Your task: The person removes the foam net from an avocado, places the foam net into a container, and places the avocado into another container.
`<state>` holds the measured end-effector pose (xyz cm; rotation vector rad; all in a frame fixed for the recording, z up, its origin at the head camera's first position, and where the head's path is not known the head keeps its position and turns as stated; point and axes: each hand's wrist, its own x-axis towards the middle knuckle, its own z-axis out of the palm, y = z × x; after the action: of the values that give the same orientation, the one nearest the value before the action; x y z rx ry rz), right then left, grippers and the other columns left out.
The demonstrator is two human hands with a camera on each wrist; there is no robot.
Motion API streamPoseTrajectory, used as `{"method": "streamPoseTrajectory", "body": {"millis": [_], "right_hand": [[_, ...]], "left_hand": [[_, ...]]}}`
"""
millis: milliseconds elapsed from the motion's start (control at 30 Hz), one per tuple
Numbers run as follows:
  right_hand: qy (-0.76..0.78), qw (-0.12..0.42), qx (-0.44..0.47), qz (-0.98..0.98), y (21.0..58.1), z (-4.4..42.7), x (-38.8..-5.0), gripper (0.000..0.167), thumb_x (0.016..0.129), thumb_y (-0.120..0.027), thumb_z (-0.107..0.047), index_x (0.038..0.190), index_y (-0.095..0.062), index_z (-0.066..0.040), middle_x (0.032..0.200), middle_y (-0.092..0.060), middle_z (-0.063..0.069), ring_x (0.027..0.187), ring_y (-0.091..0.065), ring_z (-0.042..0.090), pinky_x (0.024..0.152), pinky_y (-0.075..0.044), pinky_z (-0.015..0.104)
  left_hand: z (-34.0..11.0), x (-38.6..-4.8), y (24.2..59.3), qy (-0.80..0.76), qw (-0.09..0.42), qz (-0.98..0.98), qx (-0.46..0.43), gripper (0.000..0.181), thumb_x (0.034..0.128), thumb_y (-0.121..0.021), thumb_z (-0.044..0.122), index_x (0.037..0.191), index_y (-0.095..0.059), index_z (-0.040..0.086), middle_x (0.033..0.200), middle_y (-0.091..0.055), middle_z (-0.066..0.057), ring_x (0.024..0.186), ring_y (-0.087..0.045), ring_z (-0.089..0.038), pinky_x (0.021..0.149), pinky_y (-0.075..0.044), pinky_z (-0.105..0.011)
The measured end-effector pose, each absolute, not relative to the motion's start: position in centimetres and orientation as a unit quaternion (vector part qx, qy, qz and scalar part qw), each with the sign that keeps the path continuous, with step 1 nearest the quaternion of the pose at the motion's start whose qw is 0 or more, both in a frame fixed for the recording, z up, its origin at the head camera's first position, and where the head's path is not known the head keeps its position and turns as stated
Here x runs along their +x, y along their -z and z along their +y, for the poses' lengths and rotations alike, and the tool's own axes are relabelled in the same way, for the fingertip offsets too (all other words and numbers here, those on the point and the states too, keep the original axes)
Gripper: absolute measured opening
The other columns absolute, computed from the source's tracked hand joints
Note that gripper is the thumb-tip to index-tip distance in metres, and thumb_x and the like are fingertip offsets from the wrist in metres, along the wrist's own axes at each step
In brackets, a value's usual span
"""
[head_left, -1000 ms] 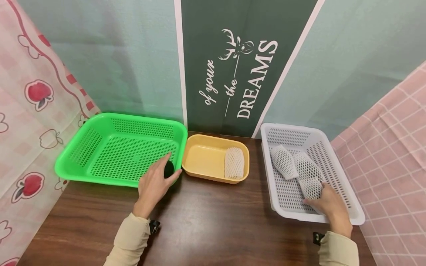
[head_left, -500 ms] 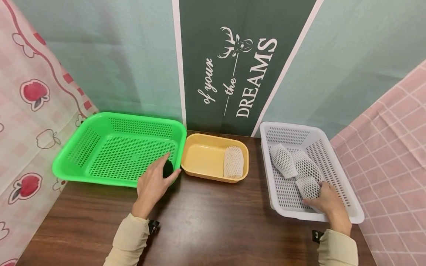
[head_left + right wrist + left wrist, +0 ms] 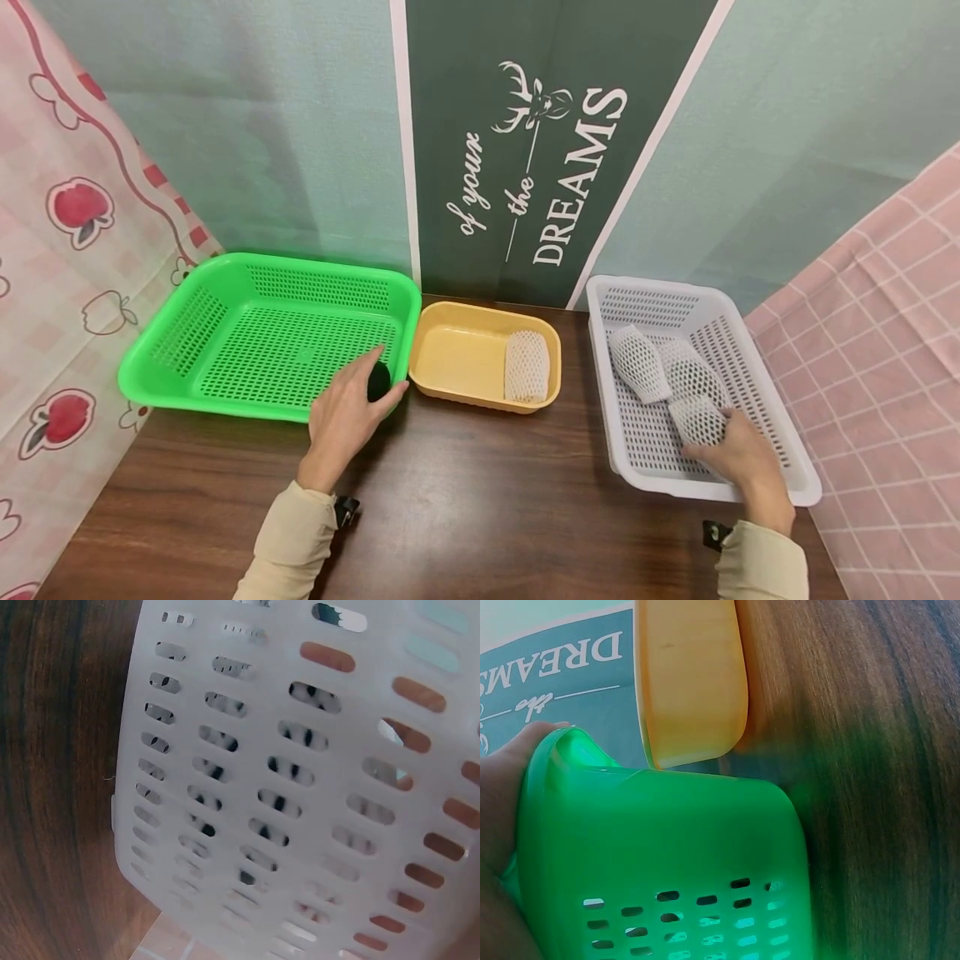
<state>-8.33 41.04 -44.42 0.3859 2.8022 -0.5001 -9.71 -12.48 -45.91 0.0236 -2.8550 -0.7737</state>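
In the head view my left hand [image 3: 341, 421] is at the near right corner of the green basket [image 3: 180, 403]. Its thumb and fingers curl round a dark, rounded object [image 3: 378, 381], partly hidden by the hand; its kind does not show. My right hand [image 3: 742, 458] reaches into the white basket [image 3: 617, 454] and grips a white foam net sleeve [image 3: 699, 419]. Two more foam net sleeves [image 3: 640, 364] lie against it there. Whether the sleeves contain anything is unclear. Basket walls [image 3: 682, 825] [image 3: 247, 780] hide most of the work in both wrist views.
A yellow tray [image 3: 459, 397] stands between the baskets, with one foam net sleeve [image 3: 527, 367] at its right end. Brown wooden table [image 3: 480, 500] spreads in front. Green cloth [image 3: 315, 125] hangs behind, and patterned cloths [image 3: 885, 375] close both sides.
My left hand stays in place at the dark object. The foam net sleeve under my right hand has shifted very slightly. The baskets and tray keep their places.
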Motion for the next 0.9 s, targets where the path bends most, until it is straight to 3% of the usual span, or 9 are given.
{"method": "streamPoseTrajectory", "body": {"millis": [533, 900], "right_hand": [[0.199, 0.050, 0.116, 0.972, 43.7, 40.5, -7.6, 0.099, 0.078, -0.081, -0.027, 0.143, -0.023, 0.019, 0.133, -0.033, 0.047, 0.115, -0.038, 0.062, 0.092, -0.036, 0.073], [0.194, -0.015, 0.063, 0.979, 42.1, 39.1, -7.2, 0.093, 0.071, -0.083, -0.022, 0.139, -0.033, 0.018, 0.121, -0.043, 0.044, 0.102, -0.046, 0.057, 0.082, -0.040, 0.067]], "left_hand": [[-12.4, -9.7, 45.9, 0.263, 0.090, -0.961, 0.006, 0.069, 0.0875, -0.068, 0.055, 0.147, -0.048, 0.025, 0.144, -0.056, -0.011, 0.129, -0.055, -0.037, 0.072, -0.056, -0.050], [-12.5, -9.7, 46.0, 0.261, 0.093, -0.961, 0.006, 0.068, 0.0874, -0.068, 0.055, 0.145, -0.050, 0.024, 0.144, -0.057, -0.011, 0.129, -0.056, -0.037, 0.073, -0.056, -0.050]]}}
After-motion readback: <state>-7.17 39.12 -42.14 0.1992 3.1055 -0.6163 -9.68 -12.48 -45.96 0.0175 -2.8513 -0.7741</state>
